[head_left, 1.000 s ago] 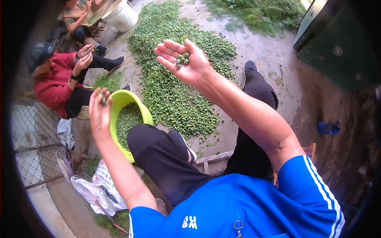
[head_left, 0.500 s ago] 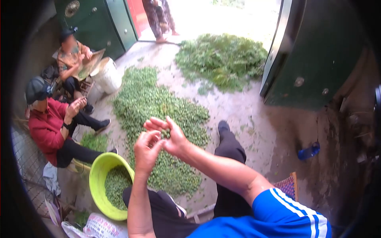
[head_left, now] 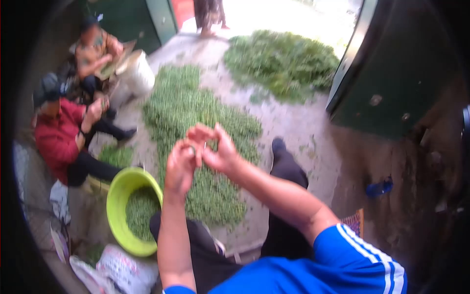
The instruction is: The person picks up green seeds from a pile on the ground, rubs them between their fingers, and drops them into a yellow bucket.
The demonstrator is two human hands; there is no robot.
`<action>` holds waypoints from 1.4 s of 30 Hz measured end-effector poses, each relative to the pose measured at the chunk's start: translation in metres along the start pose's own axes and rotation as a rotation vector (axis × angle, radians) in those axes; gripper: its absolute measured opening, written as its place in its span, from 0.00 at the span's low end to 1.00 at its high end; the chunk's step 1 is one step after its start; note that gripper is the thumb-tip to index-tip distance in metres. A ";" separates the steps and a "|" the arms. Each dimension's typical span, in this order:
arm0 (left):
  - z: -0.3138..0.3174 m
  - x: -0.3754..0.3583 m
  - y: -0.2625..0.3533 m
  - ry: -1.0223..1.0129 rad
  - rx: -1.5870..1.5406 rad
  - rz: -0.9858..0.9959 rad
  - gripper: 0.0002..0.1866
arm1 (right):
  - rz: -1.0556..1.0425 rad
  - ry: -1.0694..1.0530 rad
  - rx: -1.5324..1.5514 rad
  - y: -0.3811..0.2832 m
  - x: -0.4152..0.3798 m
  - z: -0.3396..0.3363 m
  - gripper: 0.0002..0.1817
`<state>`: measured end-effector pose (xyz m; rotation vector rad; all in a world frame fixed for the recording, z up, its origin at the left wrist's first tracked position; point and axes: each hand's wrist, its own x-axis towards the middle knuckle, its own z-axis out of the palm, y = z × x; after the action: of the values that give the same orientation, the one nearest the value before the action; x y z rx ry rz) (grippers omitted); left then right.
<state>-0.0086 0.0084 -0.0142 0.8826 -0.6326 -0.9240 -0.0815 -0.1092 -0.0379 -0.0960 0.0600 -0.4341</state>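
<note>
My left hand [head_left: 180, 165] is up in front of me, its fingertips closed together against my right hand; anything small between them is too blurred to make out. My right hand [head_left: 219, 149] is loosely cupped, with thumb and fingers apart and no object clearly visible in it. Beneath both hands, a wide layer of small green berries or pods [head_left: 178, 100] is spread over the floor. To the left of my left arm leans a yellow-green bucket [head_left: 116, 218], partly filled with similar green pieces [head_left: 142, 210].
A heap of leafy green cuttings [head_left: 281, 61] lies by the doorway. Two seated people work at left near a white bucket [head_left: 139, 73]; another person's legs [head_left: 209, 17] stand at the door. White sacks [head_left: 125, 267] lie lower left, a blue object [head_left: 379, 187] at right.
The view has tilted and shifted slightly, so the surroundings sit higher in the picture. My hands stay together and have moved up a little, with the left fingertips still against the right hand.
</note>
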 end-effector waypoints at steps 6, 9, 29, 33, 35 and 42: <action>-0.010 0.000 0.008 0.002 -0.178 -0.085 0.11 | 0.029 0.027 0.001 0.000 -0.001 0.009 0.33; 0.002 0.001 0.006 0.054 0.228 0.046 0.09 | 0.057 -0.003 0.015 0.004 0.000 0.005 0.34; 0.017 0.002 0.000 0.178 1.135 0.350 0.11 | 0.080 -0.036 0.000 0.007 -0.001 0.007 0.36; 0.003 0.006 -0.002 0.126 1.090 0.269 0.10 | 0.082 -0.027 -0.005 0.005 -0.001 0.006 0.36; 0.000 0.006 0.001 0.157 0.393 0.063 0.08 | 0.066 0.032 0.034 0.004 0.000 0.008 0.36; 0.008 0.002 0.004 0.047 0.252 0.001 0.07 | 0.029 0.076 0.039 0.004 0.001 0.009 0.35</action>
<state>-0.0120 0.0046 -0.0064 1.1252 -0.7185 -0.8316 -0.0781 -0.1057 -0.0299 -0.0404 0.1279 -0.4096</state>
